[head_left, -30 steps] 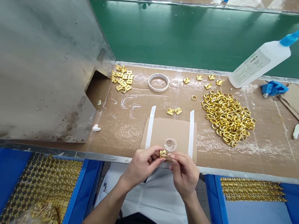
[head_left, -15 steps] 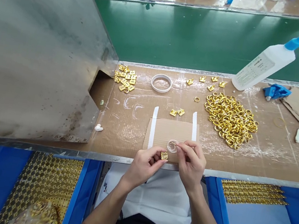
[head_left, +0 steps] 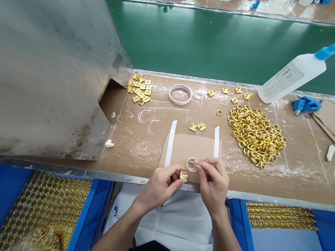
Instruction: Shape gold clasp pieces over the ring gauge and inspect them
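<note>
My left hand (head_left: 160,184) pinches a small square gold metal piece (head_left: 183,175) between thumb and fingers at the table's front edge. Just right of it, my right hand (head_left: 212,185) is closed on a thin stick (head_left: 193,162), whose tip is inside a small clear round dish (head_left: 188,167). Most of the stick is hidden by the fingers, and its exact kind is unclear. Under the dish lies a cardboard pad (head_left: 192,147) with white tape strips at its sides. Two gold pieces (head_left: 197,126) sit just beyond the pad.
A heap of gold rings (head_left: 256,134) lies right, several square gold pieces (head_left: 141,89) left, beside a metal housing (head_left: 53,59). A tape roll (head_left: 180,94) and a tilted white bottle (head_left: 294,78) with blue nozzle are farther back. Blue trays (head_left: 93,216) flank my lap.
The camera view has shifted slightly. Both hands keep their grips, and the stick's tip stays in the dish, a touch further left. A co-worker's hands across the belt have moved mostly out of view.
</note>
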The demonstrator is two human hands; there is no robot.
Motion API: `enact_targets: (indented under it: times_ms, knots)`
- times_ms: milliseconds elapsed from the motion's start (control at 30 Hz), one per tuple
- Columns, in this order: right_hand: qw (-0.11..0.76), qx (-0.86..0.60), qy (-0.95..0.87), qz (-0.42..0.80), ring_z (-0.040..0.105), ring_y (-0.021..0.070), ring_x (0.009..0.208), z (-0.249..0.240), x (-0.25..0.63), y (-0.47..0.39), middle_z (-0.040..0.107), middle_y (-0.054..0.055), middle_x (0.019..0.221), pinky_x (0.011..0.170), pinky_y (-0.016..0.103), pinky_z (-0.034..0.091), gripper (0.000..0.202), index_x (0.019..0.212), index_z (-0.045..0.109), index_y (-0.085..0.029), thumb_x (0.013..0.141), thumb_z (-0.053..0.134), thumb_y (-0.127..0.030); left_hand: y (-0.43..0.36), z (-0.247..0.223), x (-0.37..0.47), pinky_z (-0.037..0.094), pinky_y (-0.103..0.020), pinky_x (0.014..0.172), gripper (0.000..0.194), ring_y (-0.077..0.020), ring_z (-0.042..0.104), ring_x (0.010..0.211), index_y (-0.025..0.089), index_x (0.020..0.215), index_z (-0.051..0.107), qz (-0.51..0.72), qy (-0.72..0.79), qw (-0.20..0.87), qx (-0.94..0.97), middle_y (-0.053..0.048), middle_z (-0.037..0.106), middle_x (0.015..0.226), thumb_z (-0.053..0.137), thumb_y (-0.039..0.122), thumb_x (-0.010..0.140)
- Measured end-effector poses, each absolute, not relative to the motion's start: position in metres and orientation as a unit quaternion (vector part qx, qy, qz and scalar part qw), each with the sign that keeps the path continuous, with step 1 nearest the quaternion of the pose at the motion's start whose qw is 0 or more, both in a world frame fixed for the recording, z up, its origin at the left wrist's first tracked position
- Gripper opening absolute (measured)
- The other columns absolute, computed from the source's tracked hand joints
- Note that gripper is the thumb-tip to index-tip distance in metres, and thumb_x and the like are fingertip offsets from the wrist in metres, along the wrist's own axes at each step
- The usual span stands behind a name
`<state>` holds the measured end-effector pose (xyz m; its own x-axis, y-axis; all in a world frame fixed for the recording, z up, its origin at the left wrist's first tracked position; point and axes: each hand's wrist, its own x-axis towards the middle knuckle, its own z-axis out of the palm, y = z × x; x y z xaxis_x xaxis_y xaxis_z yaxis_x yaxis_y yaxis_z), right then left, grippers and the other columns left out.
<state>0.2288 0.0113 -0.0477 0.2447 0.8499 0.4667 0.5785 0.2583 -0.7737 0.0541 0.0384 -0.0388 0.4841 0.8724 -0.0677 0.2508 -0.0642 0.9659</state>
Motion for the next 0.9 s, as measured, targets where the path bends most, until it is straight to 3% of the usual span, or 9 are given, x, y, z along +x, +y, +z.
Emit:
enact_targets:
  times_ms: [267,433,567,900]
  knots:
    - [0.526,-0.596,-0.586,0.156,0.062,0.0157,0.071,-0.0459,0.2285,0.0123,0.062,0.003,0.085,0.061,0.027,0.053,0.015,0.093,0.076,-0.023,0.095,0.063,-0.016,0.0381,-0.0421,0.0543,0.044,-0.022,0.056,0.022,-0.0137,0.06,0.059,0.016,0.109,0.069,0.271,0.421,0.549,0.669,0.001,0.065,0.068,0.062,0.025,0.09]
    - [0.548,-0.604,-0.544,0.196,0.066,0.0173,0.072,-0.0425,0.2312,0.0097,0.069,0.005,0.083,0.056,0.027,0.053,0.014,0.088,0.076,-0.022,0.095,0.063,-0.022,0.0394,-0.039,0.055,0.042,-0.022,0.055,0.021,-0.0132,0.056,0.057,0.017,0.108,0.069,0.265,0.416,0.54,0.682,0.002,0.06,0.065,0.061,0.024,0.091]
    - [0.577,-0.603,-0.483,0.264,0.064,0.0138,0.055,-0.0419,0.2299,0.0058,0.076,0.006,0.085,0.048,0.025,0.053,0.018,0.09,0.075,-0.02,0.097,0.062,-0.029,0.0381,-0.0372,0.0559,0.04,-0.022,0.054,0.02,-0.0126,0.051,0.055,0.018,0.109,0.069,0.268,0.423,0.522,0.69,0.004,0.056,0.063,0.061,0.022,0.091]
    - [0.623,-0.604,-0.405,0.289,0.063,0.0131,0.047,-0.0473,0.2247,0.0032,0.077,0.005,0.074,0.041,0.022,0.051,0.025,0.089,0.075,-0.019,0.095,0.066,-0.042,0.0365,-0.038,0.0611,0.043,-0.023,0.058,0.018,-0.0119,0.05,0.054,0.017,0.107,0.069,0.282,0.437,0.494,0.696,0.005,0.057,0.063,0.064,0.021,0.09]
